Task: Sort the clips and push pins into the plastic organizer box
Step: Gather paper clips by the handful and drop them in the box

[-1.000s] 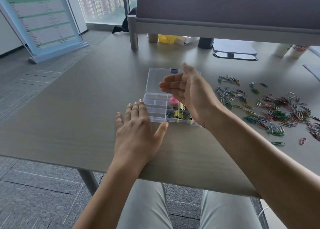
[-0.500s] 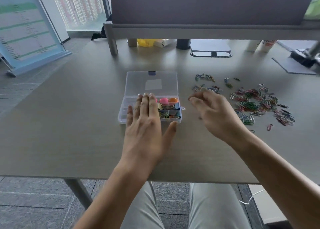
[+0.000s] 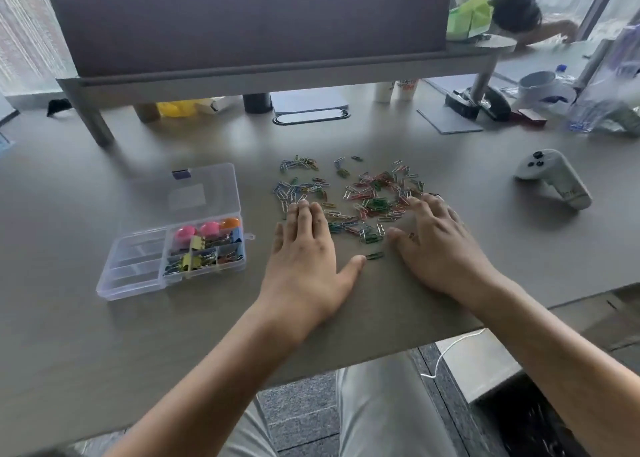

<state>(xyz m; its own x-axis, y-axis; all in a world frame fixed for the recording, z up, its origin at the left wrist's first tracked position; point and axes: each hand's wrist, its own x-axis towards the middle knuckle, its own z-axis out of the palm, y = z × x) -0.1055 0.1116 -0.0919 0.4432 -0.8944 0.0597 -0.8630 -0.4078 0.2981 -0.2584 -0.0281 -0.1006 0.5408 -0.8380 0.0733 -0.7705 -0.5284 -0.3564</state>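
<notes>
A: Where are the hands?
B: Both lie flat on the tabletop (image 3: pixel 104 335), palms down. The left hand (image 3: pixel 306 259) is at the near-left edge of the paper clip pile (image 3: pixel 360 197), its fingers (image 3: pixel 304 214) straight and close together, the thumb spread out toward one green clip (image 3: pixel 374 256). The right hand (image 3: pixel 440 245) is at the near-right edge of the pile, fingers straight and a little apart, the tips among the clips. Neither hand grips anything.
A: And the organizer box (image 3: pixel 173 245)?
B: It is left of the pile, well apart from it, with the clear lid (image 3: pixel 204 190) open and lying back. The compartments nearest the pile hold pink and orange push pins (image 3: pixel 207 229) and small binder clips (image 3: pixel 194 259); the ones farther from the pile look bare.
A: Anything else?
B: A white controller (image 3: pixel 554 177) lies right of the pile.
</notes>
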